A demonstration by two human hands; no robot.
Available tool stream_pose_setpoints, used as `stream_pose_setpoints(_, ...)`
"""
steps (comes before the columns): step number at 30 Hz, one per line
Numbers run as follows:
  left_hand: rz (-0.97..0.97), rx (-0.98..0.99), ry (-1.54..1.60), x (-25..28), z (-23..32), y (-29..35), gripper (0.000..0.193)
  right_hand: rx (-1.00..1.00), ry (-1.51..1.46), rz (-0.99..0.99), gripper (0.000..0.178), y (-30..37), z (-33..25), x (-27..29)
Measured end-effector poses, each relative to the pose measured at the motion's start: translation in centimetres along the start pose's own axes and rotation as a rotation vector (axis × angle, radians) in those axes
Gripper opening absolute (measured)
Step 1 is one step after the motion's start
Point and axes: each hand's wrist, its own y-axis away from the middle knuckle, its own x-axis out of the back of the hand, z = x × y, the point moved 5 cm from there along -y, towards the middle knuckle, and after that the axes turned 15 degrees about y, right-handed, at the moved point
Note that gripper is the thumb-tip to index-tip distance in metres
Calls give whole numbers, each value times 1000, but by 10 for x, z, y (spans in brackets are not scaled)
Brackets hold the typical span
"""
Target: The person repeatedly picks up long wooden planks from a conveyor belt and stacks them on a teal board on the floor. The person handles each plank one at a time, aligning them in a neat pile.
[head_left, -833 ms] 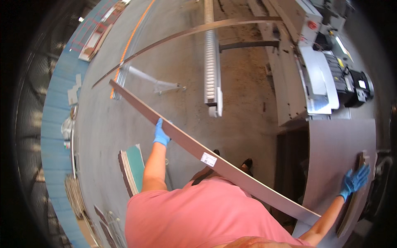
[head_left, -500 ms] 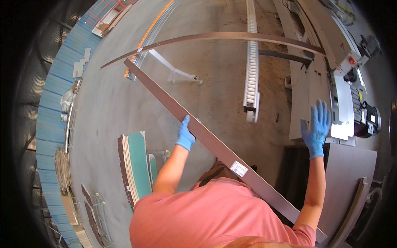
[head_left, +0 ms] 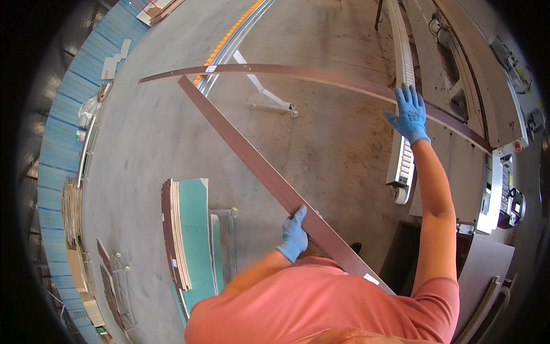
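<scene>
A long, narrow brown board (head_left: 243, 153) slants from the far left to my waist, with a white label near its close end. My left hand (head_left: 294, 235), in a blue glove, is closed around its edge, thumb on the top face. A second long brown board (head_left: 298, 71) runs crosswise farther off, from the orange-edged rail on the left to the machine on the right. My right hand (head_left: 409, 112), also gloved in blue, is stretched flat with fingers spread over that second board. Whether its palm touches the board I cannot tell.
A machine (head_left: 507, 123) stands along the right side, beside a narrow roller conveyor (head_left: 402, 163). At the left, stacked teal-and-brown panels (head_left: 193, 229) lean near a metal stand (head_left: 231, 215). An orange-edged rail track (head_left: 226, 43) lies ahead on a wheeled support leg (head_left: 272, 103).
My right hand has reached forward from beside the machine to the crosswise board. My left hand and its board have shifted closer to my body and rightward in view.
</scene>
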Motion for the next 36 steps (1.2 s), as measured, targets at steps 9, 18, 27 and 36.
stream_pose_setpoints(9, -83, 148, -61, -12, 11, 8, 42, 80, -74, -523, 78, -63, -61, -48)
stream_pose_setpoints(18, -206, 178, -62, -2, 10, -12, 45, 96, -340, -555, 60, 36, -97, 17)
stream_pose_setpoints(27, -169, 284, -177, -35, 23, 3, 73, -80, -530, -658, 64, 204, -96, 144)
stream_pose_setpoints(36, -297, 229, -122, -53, 37, 12, 121, -229, -586, -696, 62, 375, -80, 208)
